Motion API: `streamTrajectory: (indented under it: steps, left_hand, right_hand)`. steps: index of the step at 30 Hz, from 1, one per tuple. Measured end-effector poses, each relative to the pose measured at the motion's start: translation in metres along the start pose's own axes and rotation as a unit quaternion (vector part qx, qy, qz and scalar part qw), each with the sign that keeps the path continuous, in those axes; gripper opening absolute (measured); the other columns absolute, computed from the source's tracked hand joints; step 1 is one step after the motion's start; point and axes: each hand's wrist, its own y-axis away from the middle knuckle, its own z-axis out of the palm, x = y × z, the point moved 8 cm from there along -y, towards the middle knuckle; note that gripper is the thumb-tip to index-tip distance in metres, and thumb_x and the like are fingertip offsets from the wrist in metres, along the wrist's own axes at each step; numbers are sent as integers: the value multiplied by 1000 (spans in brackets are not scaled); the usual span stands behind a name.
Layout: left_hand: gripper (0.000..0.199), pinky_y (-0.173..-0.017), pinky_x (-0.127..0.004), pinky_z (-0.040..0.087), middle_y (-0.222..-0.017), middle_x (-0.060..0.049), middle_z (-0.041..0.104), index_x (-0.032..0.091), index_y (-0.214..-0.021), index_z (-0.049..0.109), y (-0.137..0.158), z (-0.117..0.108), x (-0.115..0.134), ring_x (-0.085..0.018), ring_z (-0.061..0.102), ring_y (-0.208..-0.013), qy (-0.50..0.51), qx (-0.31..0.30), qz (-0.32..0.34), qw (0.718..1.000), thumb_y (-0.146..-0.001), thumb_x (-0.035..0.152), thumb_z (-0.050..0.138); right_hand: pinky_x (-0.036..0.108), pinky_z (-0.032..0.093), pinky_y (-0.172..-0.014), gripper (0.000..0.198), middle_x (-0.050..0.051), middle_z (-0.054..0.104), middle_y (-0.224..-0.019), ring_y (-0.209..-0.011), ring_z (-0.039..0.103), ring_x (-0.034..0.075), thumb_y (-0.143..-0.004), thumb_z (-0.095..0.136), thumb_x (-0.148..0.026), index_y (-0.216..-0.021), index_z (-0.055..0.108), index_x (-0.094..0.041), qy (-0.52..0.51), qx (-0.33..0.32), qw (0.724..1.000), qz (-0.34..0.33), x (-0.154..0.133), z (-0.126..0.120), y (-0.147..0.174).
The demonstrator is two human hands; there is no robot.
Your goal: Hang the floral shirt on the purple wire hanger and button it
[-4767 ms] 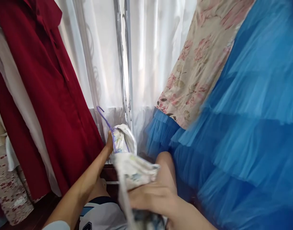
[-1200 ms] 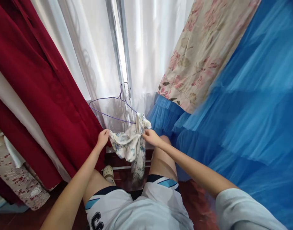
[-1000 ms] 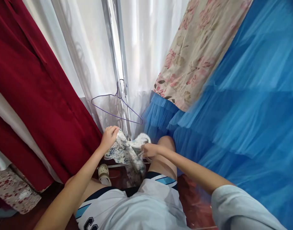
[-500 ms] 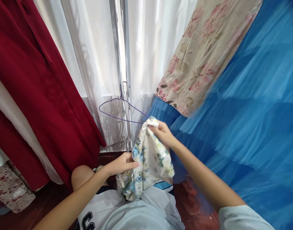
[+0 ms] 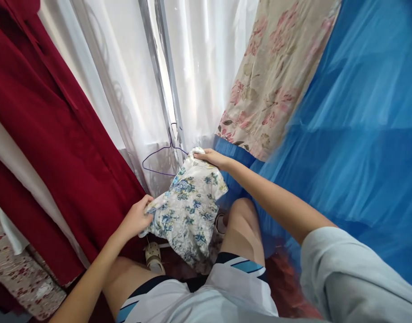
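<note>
In the head view, the left hand pinched the near-left edge of a floral cloth, and the right hand gripped its far top corner, so the cloth hung spread between them, above the knees. Just behind the cloth, a purple wire hanger hung against a metal pole, in front of white curtains. A red garment hung at left. At right, a beige flowered dress lay over blue tulle. Below the cloth, a pale shoe stood on the dark floor, near white shorts.
</note>
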Motion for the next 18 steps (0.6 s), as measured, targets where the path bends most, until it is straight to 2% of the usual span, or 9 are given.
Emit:
streamTrajectory:
  steps: [4,7,10,12,15,16,18]
  left_hand:
    - [13,-75,-32,44,-79,-2,59,24,-78,56,-17,-36,-44,-23,56,-78,-133,-6,19,991,-71,22,46]
    - [12,-82,-34,42,-81,-6,61,23,-70,56,-51,-53,-71,-26,56,-87,-220,-10,11,975,-73,26,45]
    - [17,-91,-40,38,-89,-8,65,23,-76,61,-90,-74,-88,-30,53,-102,-273,19,-31,961,-76,25,45]
    - [22,-94,-44,34,-100,-9,66,24,-85,64,-115,-95,-85,-33,49,-110,-282,80,-52,955,-78,23,44]
    - [26,-93,-42,36,-112,-8,65,24,-94,65,-148,-126,-58,-31,49,-111,-228,195,-43,953,-77,18,46]
    - [25,-89,-39,39,-108,-8,66,22,-93,65,-157,-130,-47,-29,52,-105,-180,215,-34,959,-76,17,47]
    - [26,-79,-32,44,-95,-6,67,20,-95,63,-176,-125,-31,-23,57,-88,-60,203,-26,977,-74,15,49]
  right_hand:
    - [23,50,-49,27,7,74,-71,-55,63,15,-69,84,-34,-80,74,-11,35,9,999,-14,-17,-15,10]
    - [23,51,-49,25,8,74,-73,-56,65,16,-68,84,-30,-80,74,-10,53,-3,999,-9,-28,-15,10]
    - [22,51,-50,23,8,75,-74,-57,65,16,-68,84,-27,-79,74,-10,65,-2,998,-11,-32,-10,9]
    - [24,52,-50,22,9,74,-72,-57,66,17,-70,83,-28,-79,74,-10,62,2,998,3,-29,-9,10]
    - [26,52,-49,22,9,73,-70,-56,66,19,-73,81,-30,-80,73,-11,37,0,999,39,-20,-10,12]
    - [28,54,-51,22,10,74,-72,-58,67,20,-74,80,-30,-82,73,-11,20,-10,998,51,-16,-10,13]
    - [31,57,-57,23,11,75,-77,-62,69,22,-78,77,-32,-86,72,-11,-23,-32,996,75,-7,-8,17]
